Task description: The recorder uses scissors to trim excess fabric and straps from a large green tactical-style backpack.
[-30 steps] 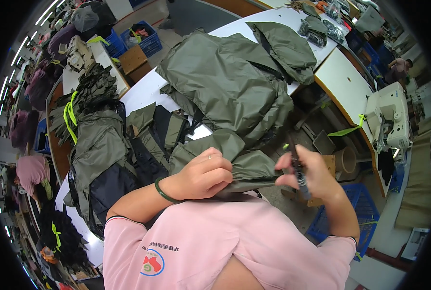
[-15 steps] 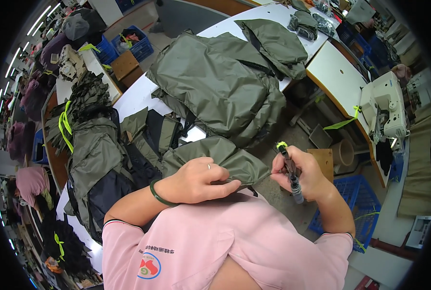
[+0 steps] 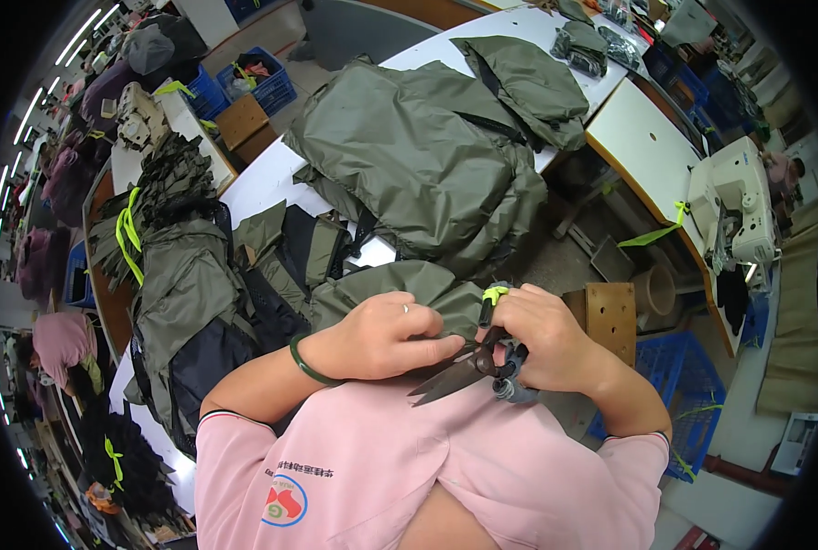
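My right hand (image 3: 548,341) is closed around the handles of a pair of dark metal scissors (image 3: 455,378), with yellow-green wrapping on one handle and grey wrapping on the other. The slightly parted blades point left, in front of my pink shirt. Close beside them, my left hand (image 3: 381,337), wearing a ring and a dark green bangle, pinches the near edge of an olive fabric piece (image 3: 400,284). That edge is partly hidden beneath my fingers. Beyond it a large crumpled olive fabric bundle (image 3: 418,156) covers much of the white table.
Olive and black fabric pieces (image 3: 189,293) lie heaped at left, tied with yellow-green strips. A white sewing machine (image 3: 734,197) stands on a table at right. Blue crates (image 3: 661,371) sit at lower right and upper left (image 3: 267,87). A wooden box (image 3: 610,316) stands nearby.
My right hand has moved left towards my left hand, turning the scissors so their blades now show and point left. My left hand stays almost in place on the olive fabric.
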